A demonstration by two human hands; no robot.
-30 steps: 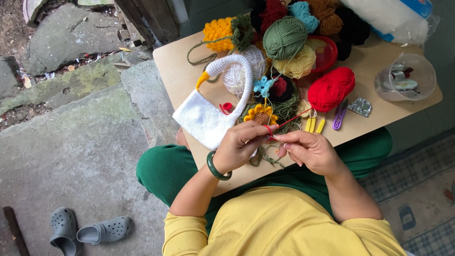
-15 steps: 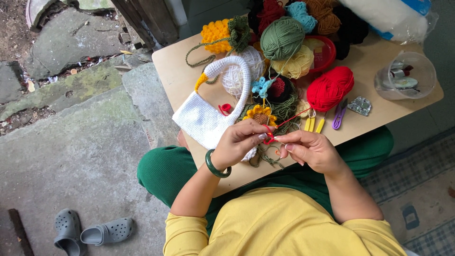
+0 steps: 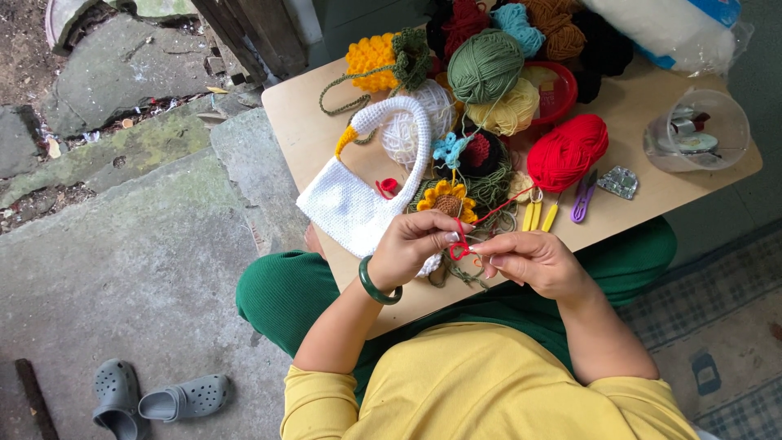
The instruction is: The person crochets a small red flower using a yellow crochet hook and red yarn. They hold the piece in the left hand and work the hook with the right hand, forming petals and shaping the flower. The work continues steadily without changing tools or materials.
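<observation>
A small red crochet piece (image 3: pixel 459 248) sits pinched between the two hands just over the near edge of the table (image 3: pixel 643 208). Its red yarn strand (image 3: pixel 503 207) runs from it up and away to the right, a long slanted line ending at the red yarn ball (image 3: pixel 568 151). The left hand (image 3: pixel 411 247), with a dark green bangle (image 3: pixel 376 283) at the wrist, closes its fingertips on the piece from the left; the right hand (image 3: pixel 529 261) pinches it from the right, fingers curled in. Whether a hook is held cannot be made out. Just beyond the piece lies a crocheted sunflower (image 3: pixel 447 200), and left of that a white crocheted swan bag (image 3: pixel 358 195) with its neck arching away. Right of the sunflower lie yellow snips (image 3: pixel 533 215) and purple snips (image 3: pixel 583 196).
</observation>
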